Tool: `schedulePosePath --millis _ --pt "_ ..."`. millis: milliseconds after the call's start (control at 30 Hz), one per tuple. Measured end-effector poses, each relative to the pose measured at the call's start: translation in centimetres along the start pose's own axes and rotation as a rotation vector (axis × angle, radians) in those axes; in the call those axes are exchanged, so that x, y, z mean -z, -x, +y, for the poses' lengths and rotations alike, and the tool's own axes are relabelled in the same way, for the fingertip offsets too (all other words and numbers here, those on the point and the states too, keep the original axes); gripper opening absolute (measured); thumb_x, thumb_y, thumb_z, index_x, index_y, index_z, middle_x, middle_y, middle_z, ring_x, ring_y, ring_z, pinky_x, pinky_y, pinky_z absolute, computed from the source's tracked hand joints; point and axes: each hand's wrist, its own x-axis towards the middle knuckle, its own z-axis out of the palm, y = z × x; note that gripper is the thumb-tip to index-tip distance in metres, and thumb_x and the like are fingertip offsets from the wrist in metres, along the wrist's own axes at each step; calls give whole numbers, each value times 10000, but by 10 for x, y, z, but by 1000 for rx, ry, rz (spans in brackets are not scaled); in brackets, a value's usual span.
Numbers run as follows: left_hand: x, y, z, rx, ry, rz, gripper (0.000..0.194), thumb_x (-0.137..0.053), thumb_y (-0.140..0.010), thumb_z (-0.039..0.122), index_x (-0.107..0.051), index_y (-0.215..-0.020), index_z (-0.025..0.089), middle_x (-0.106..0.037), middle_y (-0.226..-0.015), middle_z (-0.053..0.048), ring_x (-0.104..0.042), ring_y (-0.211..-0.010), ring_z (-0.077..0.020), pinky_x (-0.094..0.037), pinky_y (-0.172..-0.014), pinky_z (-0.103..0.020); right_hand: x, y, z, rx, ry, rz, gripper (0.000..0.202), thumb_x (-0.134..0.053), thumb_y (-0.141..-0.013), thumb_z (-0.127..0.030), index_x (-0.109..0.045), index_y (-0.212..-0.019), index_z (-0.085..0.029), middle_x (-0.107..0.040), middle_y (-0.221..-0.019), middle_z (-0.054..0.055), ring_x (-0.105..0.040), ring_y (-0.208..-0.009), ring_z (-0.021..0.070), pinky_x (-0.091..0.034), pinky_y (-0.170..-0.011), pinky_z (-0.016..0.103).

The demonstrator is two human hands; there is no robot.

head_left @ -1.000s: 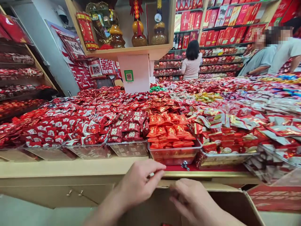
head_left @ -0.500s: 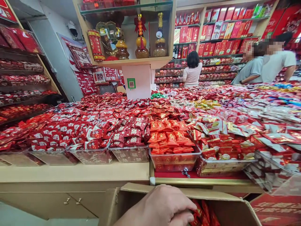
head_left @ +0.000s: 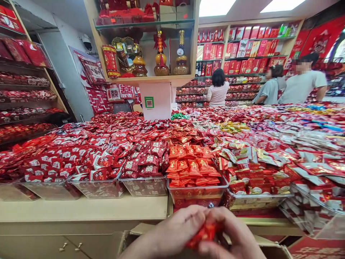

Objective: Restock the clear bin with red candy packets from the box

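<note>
Low in the centre, my left hand (head_left: pixel 175 230) and my right hand (head_left: pixel 231 230) meet around red wrapped packets (head_left: pixel 205 233). Fingers of both hands are closed on the packets; how many there are is hidden. Below the hands is an open cardboard box (head_left: pixel 142 228), mostly covered by them. Just beyond stands a clear bin (head_left: pixel 196 194) heaped with orange-red packets (head_left: pixel 193 167) in rows. To its left is a bin of dark red packets (head_left: pixel 145 158), to its right one of red and gold packets (head_left: pixel 256 183).
More clear bins of packets line the counter (head_left: pixel 81 210) on both sides. A display cabinet (head_left: pixel 145 80) with bottles rises behind them. Three people stand at the back, one in a pale top (head_left: pixel 217 92). A tilted bin (head_left: pixel 320 216) juts out at the right.
Both hands are now together above the box, holding red packets; earlier one hand was in view, reaching into the box beside red packets. The view has tilted up slightly.
</note>
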Motion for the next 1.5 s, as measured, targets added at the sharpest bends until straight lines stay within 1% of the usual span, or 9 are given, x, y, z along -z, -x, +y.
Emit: schedulePosePath --millis 133,267,467,700,933,1067,1167,1333,1500 --pt "4 -24 15 70 151 -62 495 -558 -690 532 -531 -1029 172 -568 -738 -9 -541 -569 -82 -390 -496 -181 12 -16 -3 -98 -190 143 118 -576 -759 -298 -505 -805 -215 -608 -654 -2 -570 -512 114 -477 -500 215" --pt "8 -34 7 -73 156 153 455 -722 -569 407 -573 -915 152 -605 -785 -17 -575 -610 -89 -409 -524 -176 19 -18 19 -196 -279 326 134 -550 -777 -319 -501 -731 -203 -570 -647 -9 -521 -494 100 -453 -441 202" --pt "1 -33 -9 -31 38 349 279 -666 -649 371 -622 -730 108 -602 -613 -2 -540 -487 -71 -377 -435 -160 17 -7 35 -358 -336 420 270 -575 -755 -365 -467 -595 -176 -450 -477 -58 -411 -399 57 -365 -368 155" --pt "-3 -32 -8 17 93 299 257 -610 -712 365 -578 -739 111 -621 -604 -15 -566 -522 -87 -398 -452 -161 10 -4 29 -505 -604 427 273 -549 -770 -395 -431 -638 -187 -545 -484 -39 -490 -388 84 -370 -339 164" --pt "-6 -32 -12 -59 175 405 304 -667 -673 297 -528 -884 128 -620 -723 -16 -572 -562 -88 -422 -499 -181 15 0 33 -190 -202 406 52 -509 -813 -233 -532 -799 -189 -647 -835 47 -574 -481 100 -499 -444 229" --pt "-4 -28 -11 -66 302 400 397 -668 -676 296 -481 -1008 182 -562 -1059 -66 -585 -765 -115 -465 -685 -258 15 3 30 299 264 301 271 -539 -743 -46 -558 -953 -217 -631 -989 90 -605 -881 205 -535 -694 333" --pt "-2 -25 -11 -110 231 453 472 -677 -669 218 -449 -1082 199 -512 -1146 -72 -544 -892 -121 -433 -790 -256 15 3 28 454 402 153 340 -516 -712 12 -559 -972 -203 -611 -1011 105 -543 -1004 225 -502 -789 368" --pt "2 -26 -9 -193 200 444 564 -663 -672 159 -364 -1149 196 -560 -1047 -68 -566 -825 -127 -455 -781 -288 11 5 29 148 231 176 300 -446 -785 -75 -513 -1048 -204 -511 -1175 132 -492 -1092 231 -468 -856 381" --pt "0 -27 -7 -181 204 420 589 -666 -674 181 -352 -1173 178 -609 -967 -76 -593 -811 -148 -455 -772 -292 7 3 30 -157 -131 290 156 -569 -761 -193 -552 -916 -206 -625 -844 47 -622 -740 150 -538 -618 223"
